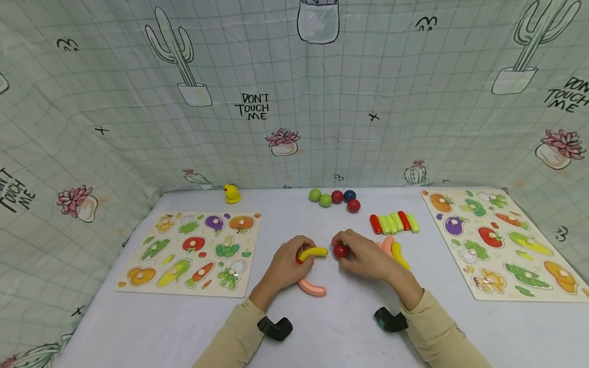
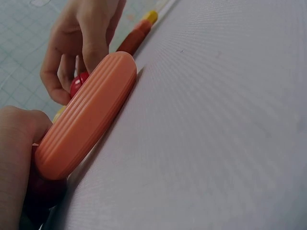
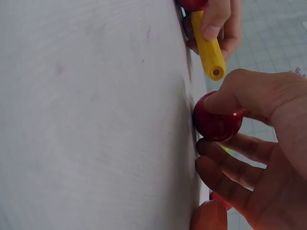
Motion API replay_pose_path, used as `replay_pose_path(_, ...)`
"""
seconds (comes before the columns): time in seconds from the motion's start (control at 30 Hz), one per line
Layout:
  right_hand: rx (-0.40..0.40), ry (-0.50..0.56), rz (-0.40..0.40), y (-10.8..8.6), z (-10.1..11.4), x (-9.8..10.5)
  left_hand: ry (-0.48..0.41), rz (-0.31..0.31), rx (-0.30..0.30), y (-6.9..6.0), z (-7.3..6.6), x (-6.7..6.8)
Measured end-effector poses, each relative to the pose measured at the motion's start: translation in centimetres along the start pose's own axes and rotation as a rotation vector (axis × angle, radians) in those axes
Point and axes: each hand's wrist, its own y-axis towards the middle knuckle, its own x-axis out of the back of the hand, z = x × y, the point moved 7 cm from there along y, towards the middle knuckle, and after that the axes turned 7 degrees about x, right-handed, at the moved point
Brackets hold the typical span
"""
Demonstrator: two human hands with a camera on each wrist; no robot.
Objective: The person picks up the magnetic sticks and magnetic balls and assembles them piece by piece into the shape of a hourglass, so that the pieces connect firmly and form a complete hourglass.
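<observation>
My left hand (image 1: 287,263) pinches a curved yellow stick (image 1: 315,252) between thumb and fingers. In the right wrist view the stick's end (image 3: 211,60) shows a small hole. A red ball (image 3: 192,4) sits beside that hand, partly hidden by it. Close in front of the left hand a ridged, curved pink stick (image 1: 314,289) lies on the table; it looms large in the left wrist view (image 2: 88,115). My right hand (image 1: 365,255) pinches another red ball (image 1: 340,250) at table level, thumb on top, just right of the yellow stick's tip.
Green, red and blue balls (image 1: 325,200) lie at the back. Right of them stands a row of red and green sticks (image 1: 391,223), with pink sticks and a yellow stick (image 1: 398,255) nearer. Vegetable puzzle boards flank both sides, left (image 1: 172,255) and right (image 1: 499,263). A yellow duck (image 1: 232,194) sits back left.
</observation>
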Motion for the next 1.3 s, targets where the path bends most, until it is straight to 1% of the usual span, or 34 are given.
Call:
replay_pose_path(0.17, 0.03, -0.004, 0.024, 0.0, 0.1, 0.0, 0.003, -0.007, -0.004, 0.0, 0.0, 0.1)
replay_pose_path(0.4, 0.061, -0.004, -0.003, 0.0, 0.7, 0.2, 0.0, 0.0, -0.002, 0.0, 0.1, -0.1)
replay_pose_path(0.63, 0.012, 0.027, -0.004, 0.1, 0.5, 0.0, -0.015, -0.006, 0.0, 0.0, 0.0, 0.0)
replay_pose_path(0.97, 0.032, 0.049, -0.02, 0.2, 0.6, -0.3, -0.02, -0.028, -0.004, -0.1, 0.0, 0.2)
replay_pose_path(1.13, 0.043, 0.036, -0.032, 0.2, 1.0, -0.2, -0.029, -0.029, -0.012, 0.0, 0.0, 0.2)
replay_pose_path(1.3, 0.048, 0.034, -0.026, 0.2, 1.1, -0.3, -0.026, -0.03, -0.019, -0.1, 0.0, 0.2)
